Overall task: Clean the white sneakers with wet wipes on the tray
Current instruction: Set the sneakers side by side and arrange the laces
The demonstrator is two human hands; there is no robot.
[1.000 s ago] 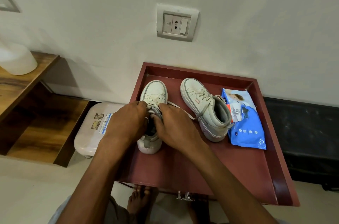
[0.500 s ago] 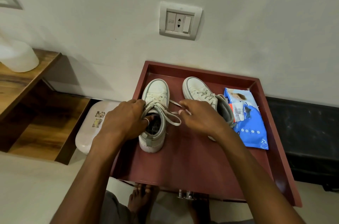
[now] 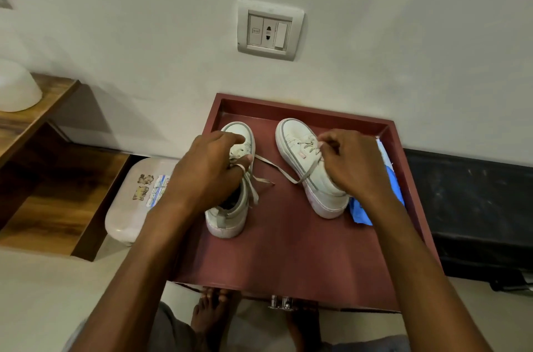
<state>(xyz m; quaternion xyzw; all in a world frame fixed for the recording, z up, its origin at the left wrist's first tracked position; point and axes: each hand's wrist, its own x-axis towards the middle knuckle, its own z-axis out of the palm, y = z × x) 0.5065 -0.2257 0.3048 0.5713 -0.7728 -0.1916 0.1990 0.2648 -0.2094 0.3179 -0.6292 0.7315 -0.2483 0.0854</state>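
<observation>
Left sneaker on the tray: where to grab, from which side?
Take the left sneaker by its heel collar, from the near side and above. It stands upright with its heel toward the person and its opening up, and the left hand holds its laced front.

Blue wipes pack (image 3: 360, 211): lying mostly hidden behind right hand (image 3: 352, 167) and right sneaker (image 3: 323, 187).
Left sneaker (image 3: 227, 221): left hand (image 3: 210, 169) covering its lacing.
White bowl (image 3: 17, 89): running off the left edge.
</observation>
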